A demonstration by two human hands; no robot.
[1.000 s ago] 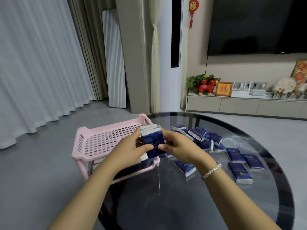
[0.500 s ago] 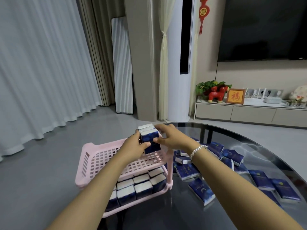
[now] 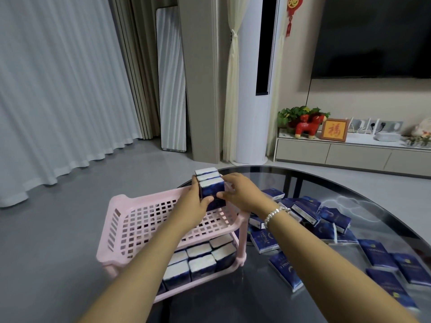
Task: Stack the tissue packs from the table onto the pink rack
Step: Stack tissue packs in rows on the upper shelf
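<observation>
fig.: left hand (image 3: 194, 202) & right hand (image 3: 239, 194), fingers curled, still clamp a bundle of upright tissue packs (image 3: 211, 186) from both sides, now over the far right corner of the pink rack (image 3: 121, 231) top tier vs. 0.5 s ago nearer its middle; lower tier packs (image 3: 200, 259) & loose packs on glass table (image 3: 349, 183) unchanged.

Top tier of pink rack (image 3: 130, 220) bare mesh across frame centre-left, open from above. Lower tier (image 3: 217, 275) packed with upright tissue packs (image 3: 201, 266), little room, top tier close overhead. Loose packs (image 3: 326, 217) clutter counter (image 3: 363, 194) right of rack. Near counter edge, bottom centre, bare glass.
</observation>
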